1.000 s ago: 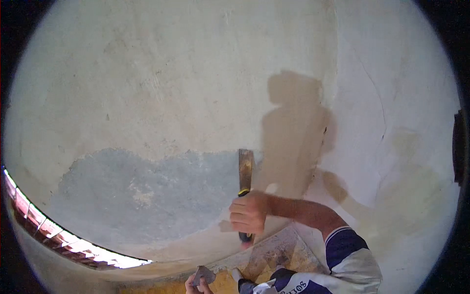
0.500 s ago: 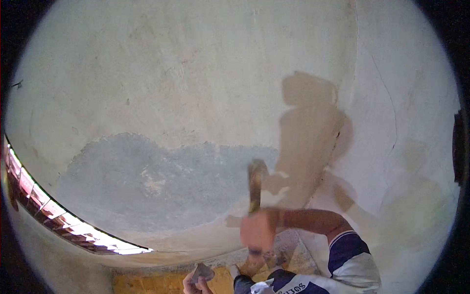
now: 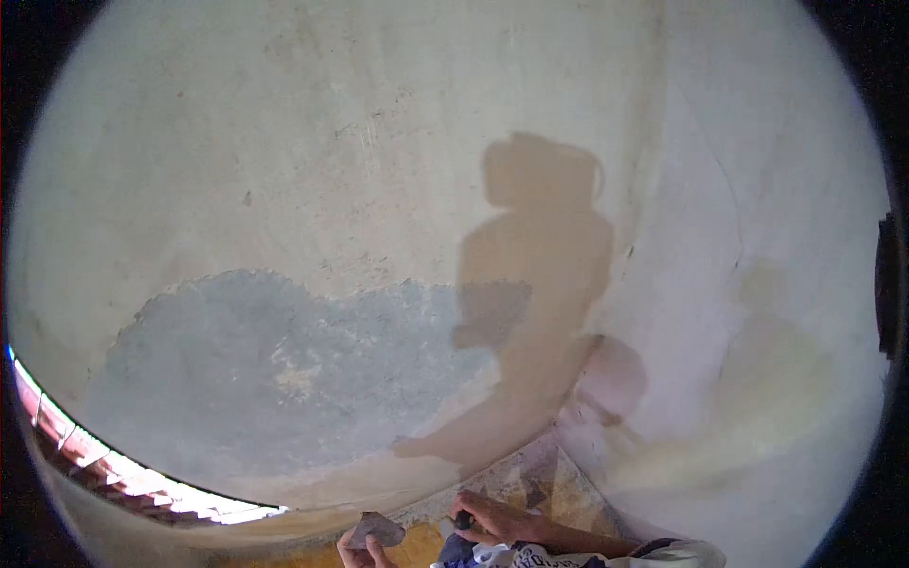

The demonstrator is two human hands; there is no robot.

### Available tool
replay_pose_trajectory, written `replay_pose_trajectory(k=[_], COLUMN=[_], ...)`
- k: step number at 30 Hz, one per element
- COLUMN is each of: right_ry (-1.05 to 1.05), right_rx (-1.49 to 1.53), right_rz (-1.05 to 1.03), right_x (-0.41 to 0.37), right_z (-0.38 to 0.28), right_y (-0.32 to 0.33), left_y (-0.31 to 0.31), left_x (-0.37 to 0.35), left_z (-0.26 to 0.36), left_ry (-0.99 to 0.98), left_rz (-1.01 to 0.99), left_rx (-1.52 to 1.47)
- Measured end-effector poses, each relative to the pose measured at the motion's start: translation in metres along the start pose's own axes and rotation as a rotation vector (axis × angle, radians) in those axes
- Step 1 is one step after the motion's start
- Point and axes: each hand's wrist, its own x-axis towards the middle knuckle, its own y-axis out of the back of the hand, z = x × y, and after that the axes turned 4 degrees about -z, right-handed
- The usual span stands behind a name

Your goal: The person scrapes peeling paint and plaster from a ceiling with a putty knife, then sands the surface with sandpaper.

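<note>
Two bare hands, both low. The left hand, just past 6 o'clock, grips a grey piece between thumb and fingers; the piece is thin, irregular, its upper part standing free of the fingertips. The right hand, between 5 and 6 o'clock, is closed on a dark handle, whose rounded end points toward the left hand. What the handle carries at its other end, I cannot tell. Piece and handle are near each other, not touching.

Handling, my judgement: the pinch on the piece is best kept light and low, thumb flat against its face, since something thin could bend or snap under a hard squeeze; which it would do, I cannot tell. The edge beyond the fingertips is best left free. The handle wants a full, firm wrap, wrist straight, with its hidden end turned away from the left fingers. A little more room between the hands would help, as would keeping the handle clear of the shirt.

Containers: none that I can make out, so no contents to log.

Surroundings: a pale wall with a grey patch toward 8 o'clock, its upper rim ragged. A shadow crosses the wall near 2 o'clock. A slatted opening shows bright at 8 o'clock.
</note>
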Motion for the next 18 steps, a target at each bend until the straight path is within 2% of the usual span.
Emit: replay_pose_trajectory(k=[1, 4, 6, 8, 10, 13, 16, 18], right_ry=[-0.121, -0.026, -0.156, -0.018, 0.172, 0.160, 0.005, -0.030], right_rx=[0.078, -0.353, -0.134, -0.360, -0.310, -0.105, 0.127, 0.483], right_rz=[0.006, 0.137, 0.235, 0.613, 0.942, 1.271, 1.221, 1.264], right_x=[-0.003, 0.009, 0.020, 0.016, 0.018, 0.031, 0.043, 0.040], right_z=[0.002, -0.011, -0.047, -0.053, -0.056, -0.068, -0.084, -0.065], right_y=[-0.008, 0.016, 0.049, 0.068, 0.081, 0.075, 0.059, 0.035], left_y=[0.003, 0.027, 0.036, 0.035, 0.039, 0.044, 0.051, 0.059], left_x=[0.006, 0.025, 0.042, 0.064, 0.078, 0.098, 0.109, 0.124], left_z=[-0.003, -0.038, -0.052, -0.054, -0.067, -0.075, -0.082, -0.102], left_ry=[0.006, -0.023, -0.105, -0.231, -0.273, -0.295, -0.299, -0.347], left_rz=[-0.028, -0.155, -0.230, -0.277, -0.258, -0.299, -0.368, -0.439], left_rx=[-0.018, 0.024, 0.047, 0.035, 0.074, 0.012, -0.101, -0.143])
